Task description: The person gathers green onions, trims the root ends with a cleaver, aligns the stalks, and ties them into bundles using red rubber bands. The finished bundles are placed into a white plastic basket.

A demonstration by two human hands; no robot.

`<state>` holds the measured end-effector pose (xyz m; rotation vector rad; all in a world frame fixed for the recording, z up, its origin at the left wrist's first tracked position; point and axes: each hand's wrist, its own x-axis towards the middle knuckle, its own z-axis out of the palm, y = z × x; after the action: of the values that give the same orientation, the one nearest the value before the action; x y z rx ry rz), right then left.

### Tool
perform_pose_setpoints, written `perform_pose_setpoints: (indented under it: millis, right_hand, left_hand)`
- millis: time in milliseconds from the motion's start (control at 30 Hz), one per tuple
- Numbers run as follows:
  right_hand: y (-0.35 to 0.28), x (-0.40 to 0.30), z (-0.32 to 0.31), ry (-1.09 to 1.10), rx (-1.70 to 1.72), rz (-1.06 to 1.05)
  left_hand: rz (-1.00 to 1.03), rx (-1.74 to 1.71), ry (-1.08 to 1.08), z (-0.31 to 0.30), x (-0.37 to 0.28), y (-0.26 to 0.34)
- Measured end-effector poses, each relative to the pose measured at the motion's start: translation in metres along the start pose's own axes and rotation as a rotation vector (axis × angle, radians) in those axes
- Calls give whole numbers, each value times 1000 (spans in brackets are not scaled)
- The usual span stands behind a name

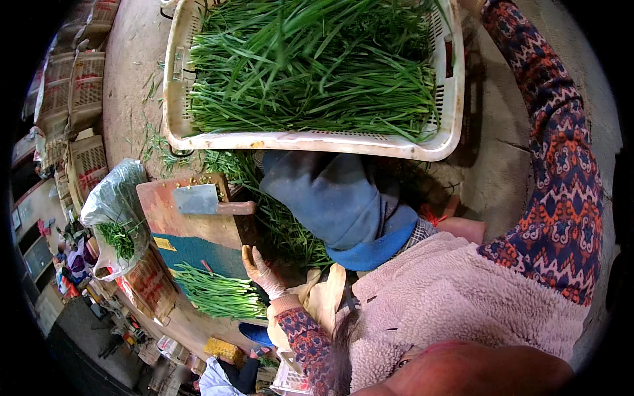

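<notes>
My left hand (263,273), in a thin clear glove, is raised beside the near edge of a wooden cutting board (156,198), fingers extended and empty. Just below it lies a bundle of garlic chives (220,293), cut ends toward me. A cleaver (198,199) with a wooden handle rests flat on the board, among small trimmings. Ahead, a white plastic crate (317,140) holds a thick heap of garlic chives (312,94). At the crate's upper right corner only a sliver of my right hand (471,5) shows; its grip is hidden.
Blue cloth (317,198) covers my leg between board and crate. Loose chives (292,232) lie beneath. A clear plastic bag (116,193) with chives stands beyond the board, by a printed box (148,287). Stacked crates (86,84) line the left; another person (240,373) is at the bottom.
</notes>
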<state>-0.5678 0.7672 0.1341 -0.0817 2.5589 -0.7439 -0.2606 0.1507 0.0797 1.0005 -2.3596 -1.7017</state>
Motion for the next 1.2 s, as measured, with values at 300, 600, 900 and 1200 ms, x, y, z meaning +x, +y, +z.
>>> perform_pose_setpoints:
  millis: [300, 600, 900, 1200]
  right_hand:
    - [-78, -51, -35, 152, 246, -369]
    - [26, -38, 170, -150, -391, 91]
    - [-29, -65, 208, -212, -352, 225]
    - [2, -16, 188, -217, -356, 109]
  left_hand:
    - [-35, -45, 5, -7, -5, -8]
    - [-26, -82, 1, -29, -5, -40]
    - [-40, -134, 26, -29, -8, -43]
    - [143, -33, -10, -1, 1, -22]
